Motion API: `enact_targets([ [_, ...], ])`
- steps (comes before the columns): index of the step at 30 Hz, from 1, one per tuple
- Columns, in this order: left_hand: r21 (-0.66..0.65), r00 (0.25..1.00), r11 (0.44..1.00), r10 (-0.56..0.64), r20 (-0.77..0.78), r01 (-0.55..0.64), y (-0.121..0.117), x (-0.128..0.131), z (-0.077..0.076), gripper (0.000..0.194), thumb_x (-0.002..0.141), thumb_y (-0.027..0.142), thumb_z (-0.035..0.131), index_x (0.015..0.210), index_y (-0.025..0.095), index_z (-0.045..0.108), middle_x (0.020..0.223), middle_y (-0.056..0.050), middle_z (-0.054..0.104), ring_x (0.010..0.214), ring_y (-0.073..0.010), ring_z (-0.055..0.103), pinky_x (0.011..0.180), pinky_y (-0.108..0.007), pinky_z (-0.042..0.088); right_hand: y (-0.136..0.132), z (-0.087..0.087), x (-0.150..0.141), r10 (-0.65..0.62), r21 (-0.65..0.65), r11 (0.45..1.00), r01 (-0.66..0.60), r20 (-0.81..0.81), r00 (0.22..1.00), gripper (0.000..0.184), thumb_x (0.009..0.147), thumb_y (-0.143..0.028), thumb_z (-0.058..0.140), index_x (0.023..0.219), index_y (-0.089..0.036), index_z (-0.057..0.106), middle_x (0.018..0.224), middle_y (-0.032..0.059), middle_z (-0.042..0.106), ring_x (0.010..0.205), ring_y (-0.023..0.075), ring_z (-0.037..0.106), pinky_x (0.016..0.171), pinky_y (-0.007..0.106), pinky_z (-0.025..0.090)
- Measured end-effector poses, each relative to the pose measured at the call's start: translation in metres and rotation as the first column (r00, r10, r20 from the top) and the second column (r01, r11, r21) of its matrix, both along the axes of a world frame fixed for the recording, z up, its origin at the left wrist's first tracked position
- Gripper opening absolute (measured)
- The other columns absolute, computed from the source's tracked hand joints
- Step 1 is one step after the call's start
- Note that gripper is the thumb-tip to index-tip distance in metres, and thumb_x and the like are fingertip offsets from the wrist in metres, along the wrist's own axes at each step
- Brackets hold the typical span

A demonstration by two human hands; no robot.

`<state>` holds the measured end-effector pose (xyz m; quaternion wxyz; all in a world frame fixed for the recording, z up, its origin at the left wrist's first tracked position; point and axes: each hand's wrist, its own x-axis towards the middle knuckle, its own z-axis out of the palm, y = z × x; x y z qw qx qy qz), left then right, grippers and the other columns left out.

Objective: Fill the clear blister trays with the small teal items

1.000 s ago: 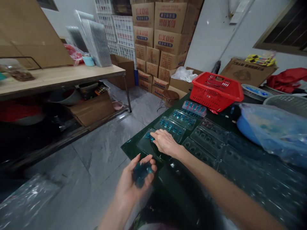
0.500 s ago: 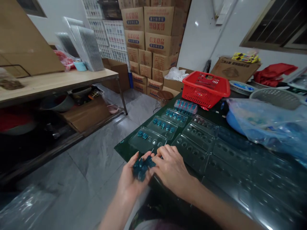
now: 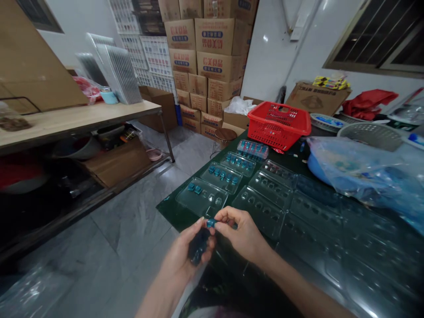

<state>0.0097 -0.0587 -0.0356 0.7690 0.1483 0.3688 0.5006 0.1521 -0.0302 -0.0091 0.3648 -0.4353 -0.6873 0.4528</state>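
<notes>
My left hand (image 3: 185,256) is cupped around a small heap of blue pieces (image 3: 198,248) at the near corner of a dark green table (image 3: 172,211). My right hand (image 3: 240,234) pinches one blue piece (image 3: 210,223) between thumb and fingers, right above the left palm. Just beyond the hands lies a clear blister tray (image 3: 202,197) with two blue pieces in its far-left pockets. Behind it, two more clear trays (image 3: 221,176) hold rows of blue pieces. Several empty clear trays (image 3: 261,207) cover the table to the right.
A red basket (image 3: 278,124) stands at the table's far end, and a blue basin under a plastic bag (image 3: 361,176) sits at the right. A wooden bench (image 3: 79,117) runs along the left. Stacked cartons (image 3: 212,62) fill the back wall. A stool (image 3: 224,134) stands by the table.
My right hand left the nearest tray, came back to my left palm and picked one blue piece from the heap. The left hand closed more around the heap.
</notes>
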Motion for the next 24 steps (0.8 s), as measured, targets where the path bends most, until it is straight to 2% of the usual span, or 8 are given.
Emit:
enact_targets([
  [2,0.061,0.996,0.997,-0.034,-0.079,0.039,-0.0040,0.0006,0.0017,0.020,0.075,0.028,0.051,0.072,0.010,0.059,0.059,-0.004,0.054,0.046,-0.0077,0.046,0.034,-0.016,0.027,-0.0014,0.0010,-0.0006,-0.014,-0.033,0.999,0.013,-0.035,0.999,0.009,0.071,-0.012,0.052,0.070,-0.019,0.058,0.063,-0.0039,0.059,0.058,0.0087,0.051,0.055,0.019,0.036],
  [5,0.106,0.983,0.994,-0.012,-0.183,0.032,-0.0064,0.0004,0.0039,0.016,0.073,0.027,0.054,0.073,0.012,0.058,0.055,-0.002,0.052,0.045,-0.0071,0.043,0.034,-0.016,0.025,-0.0051,0.0026,-0.0021,-0.042,-0.061,0.997,0.039,-0.054,0.998,0.009,0.069,-0.011,0.053,0.068,-0.018,0.059,0.059,-0.0041,0.057,0.054,0.0079,0.050,0.051,0.018,0.036],
  [10,0.163,0.953,0.987,0.048,-0.300,0.002,-0.0073,-0.0009,0.0025,0.018,0.070,0.024,0.059,0.084,0.013,0.059,0.054,-0.001,0.052,0.046,-0.0079,0.044,0.037,-0.018,0.026,-0.0041,0.0024,0.0001,0.016,-0.189,0.981,-0.044,-0.149,0.989,0.008,0.073,-0.017,0.052,0.069,-0.014,0.059,0.061,-0.0013,0.057,0.056,0.0084,0.050,0.054,0.020,0.038],
  [13,0.185,0.918,0.983,0.091,-0.385,-0.020,-0.0093,-0.0008,0.0008,0.023,0.067,0.023,0.062,0.087,0.013,0.059,0.052,0.000,0.052,0.043,-0.0070,0.043,0.038,-0.019,0.028,0.0001,-0.0004,0.0016,0.009,-0.275,0.959,-0.074,-0.230,0.973,0.005,0.070,-0.018,0.057,0.069,-0.013,0.056,0.062,-0.0008,0.056,0.056,0.0078,0.049,0.054,0.020,0.037],
  [18,0.207,0.874,0.978,0.082,-0.479,0.022,-0.0102,-0.0011,0.0001,0.021,0.067,0.024,0.063,0.084,0.014,0.057,0.047,0.003,0.049,0.037,-0.0044,0.036,0.038,-0.019,0.022,0.0009,-0.0024,0.0016,0.017,-0.271,0.957,-0.106,-0.312,0.950,0.008,0.066,-0.009,0.057,0.071,-0.014,0.053,0.065,-0.0021,0.054,0.059,0.0071,0.048,0.056,0.019,0.037],
  [21,0.197,0.913,0.976,-0.003,-0.409,0.091,-0.0092,-0.0019,-0.0006,0.013,0.070,0.022,0.060,0.079,0.015,0.054,0.046,0.004,0.045,0.038,-0.0041,0.034,0.038,-0.019,0.020,-0.0021,0.0011,0.0004,0.002,-0.310,0.943,-0.117,-0.347,0.938,0.010,0.066,-0.008,0.056,0.070,-0.015,0.050,0.067,-0.0024,0.054,0.056,0.0060,0.046,0.053,0.018,0.036],
  [24,0.185,0.974,0.974,-0.097,-0.203,0.135,-0.0085,-0.0006,-0.0030,0.011,0.075,0.024,0.052,0.070,0.014,0.052,0.052,0.002,0.044,0.041,-0.0045,0.034,0.035,-0.019,0.017,-0.0036,0.0047,-0.0024,-0.045,-0.401,0.908,-0.124,-0.386,0.921,0.011,0.067,-0.008,0.054,0.071,-0.015,0.047,0.066,-0.0026,0.054,0.049,0.0048,0.045,0.047,0.018,0.033],
])
